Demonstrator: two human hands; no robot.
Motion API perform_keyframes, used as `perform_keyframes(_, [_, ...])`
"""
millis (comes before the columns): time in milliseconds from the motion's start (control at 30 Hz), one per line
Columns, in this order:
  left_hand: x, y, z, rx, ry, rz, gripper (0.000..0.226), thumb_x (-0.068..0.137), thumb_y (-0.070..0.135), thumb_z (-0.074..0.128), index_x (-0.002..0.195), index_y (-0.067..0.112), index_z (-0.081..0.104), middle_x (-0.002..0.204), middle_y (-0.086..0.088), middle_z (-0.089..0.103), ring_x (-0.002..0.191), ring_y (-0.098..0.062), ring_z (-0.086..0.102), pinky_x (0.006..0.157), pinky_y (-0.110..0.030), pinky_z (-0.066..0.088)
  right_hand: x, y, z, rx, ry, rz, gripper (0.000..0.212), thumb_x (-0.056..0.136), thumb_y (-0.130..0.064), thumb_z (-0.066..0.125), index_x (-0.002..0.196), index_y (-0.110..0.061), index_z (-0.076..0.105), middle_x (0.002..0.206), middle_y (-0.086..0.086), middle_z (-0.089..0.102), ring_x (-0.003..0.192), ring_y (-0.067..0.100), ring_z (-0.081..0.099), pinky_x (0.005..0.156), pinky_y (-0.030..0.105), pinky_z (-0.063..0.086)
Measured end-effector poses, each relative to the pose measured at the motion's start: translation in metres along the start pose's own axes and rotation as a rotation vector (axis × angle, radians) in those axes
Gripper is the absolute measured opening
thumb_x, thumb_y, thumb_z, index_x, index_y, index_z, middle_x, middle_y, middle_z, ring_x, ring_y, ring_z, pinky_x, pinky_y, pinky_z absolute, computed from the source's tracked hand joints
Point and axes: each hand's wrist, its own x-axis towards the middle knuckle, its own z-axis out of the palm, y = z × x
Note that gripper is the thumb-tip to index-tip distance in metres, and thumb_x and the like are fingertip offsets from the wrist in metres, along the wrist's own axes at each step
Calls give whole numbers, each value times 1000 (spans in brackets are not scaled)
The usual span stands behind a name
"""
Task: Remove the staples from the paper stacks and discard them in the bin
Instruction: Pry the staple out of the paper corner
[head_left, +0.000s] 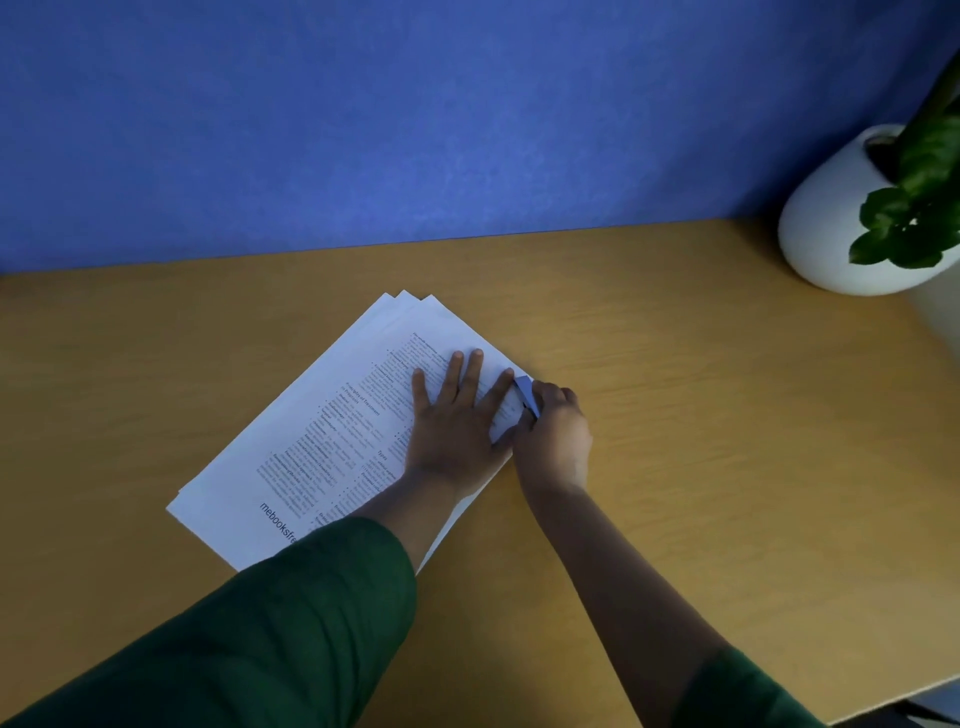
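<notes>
The left hand (457, 426) lies flat on the papers (322, 431), palm down, fingers straight and spread, pressing the top sheet near its right edge. The thumb reaches out toward the right hand (553, 436), which sits just beside it at the papers' right edge. The right hand is curled, its fingers wrapped round a small blue tool (525, 392); only the tool's upper end shows above the knuckles, and it touches the edge of the top sheet. What kind of tool it is cannot be told for sure, since most of it is hidden in the grip.

The papers are a loose pile of white printed sheets, lying askew in the middle of the tabletop (701, 415), with at least 3 offset corners fanned at the far end. The print is too blurred to read, apart from part of a larger line near the lower left. The near corner of the pile is covered by the left arm's green sleeve (249, 639). No staple can be made out; the spot where the tool meets the sheet is hidden by the hands.

At the far right a white pot (826, 223) with a green plant (914, 208) stands on the tabletop, cut off by the frame edge. A blue wall (415, 119) runs behind.
</notes>
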Motion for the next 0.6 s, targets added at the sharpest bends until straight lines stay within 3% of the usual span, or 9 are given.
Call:
perform_keyframes(133, [0, -2, 3, 26, 21, -1, 82, 74, 67, -7, 150, 37, 1, 161, -3, -6, 149, -24, -9, 114, -58, -6, 2, 5, -1, 224, 39, 112, 35, 85, -6, 53, 120, -6, 60, 117, 9, 65, 109, 26, 59, 90, 32, 47])
perform_keyframes(233, [0, -1, 4, 11, 32, -3, 80, 76, 68, -4, 150, 37, 1, 162, -3, -5, 149, -23, -8, 114, -58, -6, 7, 7, -7, 423, 37, 248, 29, 84, -7, 57, 112, -6, 66, 108, 8, 70, 98, 21, 63, 89, 35, 51])
perform_keyframes(433, [0, -2, 3, 29, 41, 3, 75, 82, 67, 2, 150, 35, 4, 162, -3, -3, 149, -24, -5, 114, -59, -5, 20, 12, -20, 929, 58, 618, 21, 82, -2, 63, 102, -5, 68, 92, 6, 69, 83, 19, 63, 73, 29, 53])
perform_keyframes(533, [0, -2, 3, 51, 42, 6, 73, 85, 67, 7, 150, 35, 4, 162, -3, -3, 149, -25, -5, 115, -58, -5, 24, 20, -27, 905, 84, 589, 23, 82, -3, 63, 105, -3, 67, 90, 4, 67, 74, 14, 60, 62, 21, 47])
perform_keyframes(600, [0, -2, 3, 52, 47, 5, 78, 80, 67, -1, 150, 34, 5, 162, -3, -2, 149, -25, -4, 115, -58, -5, 18, 22, -27, 775, 52, 487, 28, 84, -6, 63, 111, -6, 66, 95, 0, 67, 84, 14, 63, 69, 21, 49])
